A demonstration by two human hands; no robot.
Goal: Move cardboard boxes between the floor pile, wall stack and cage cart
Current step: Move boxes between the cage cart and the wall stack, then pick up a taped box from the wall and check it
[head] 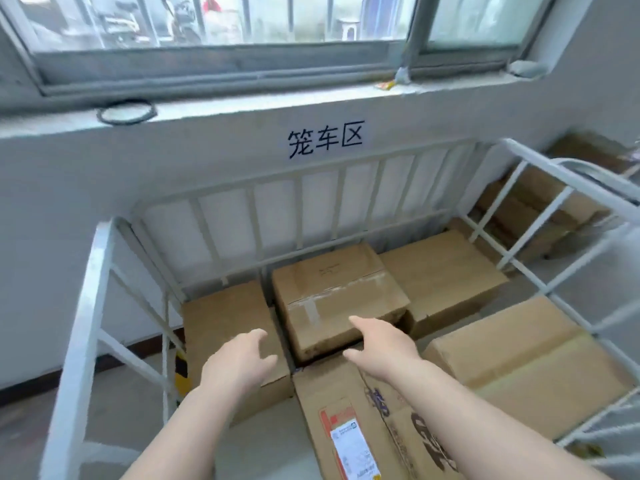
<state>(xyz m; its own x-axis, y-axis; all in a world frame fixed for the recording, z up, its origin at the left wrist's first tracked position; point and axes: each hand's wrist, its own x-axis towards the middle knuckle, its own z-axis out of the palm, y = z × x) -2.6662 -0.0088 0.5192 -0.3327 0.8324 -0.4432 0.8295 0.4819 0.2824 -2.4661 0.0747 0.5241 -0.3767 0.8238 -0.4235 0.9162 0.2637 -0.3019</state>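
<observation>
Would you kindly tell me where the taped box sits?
In the head view, the taped box sits centrally in the cage cart, between two plain boxes, beyond both open hands.

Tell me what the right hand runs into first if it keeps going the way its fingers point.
Most likely the taped box in the middle of the cage cart: the right hand points up-left at its near top edge. Depth is unclear, so it may pass just above.

Both bare hands reach forward over the white cage cart (86, 306), fingers loosely spread and holding nothing. The left hand (239, 363) hovers over a plain box (225, 313); the right hand (381, 344) is just beside the taped box (332, 292). A labelled box (346, 427) lies below the forearms, and more boxes (540, 202) are stacked outside the cart's right side.
</observation>
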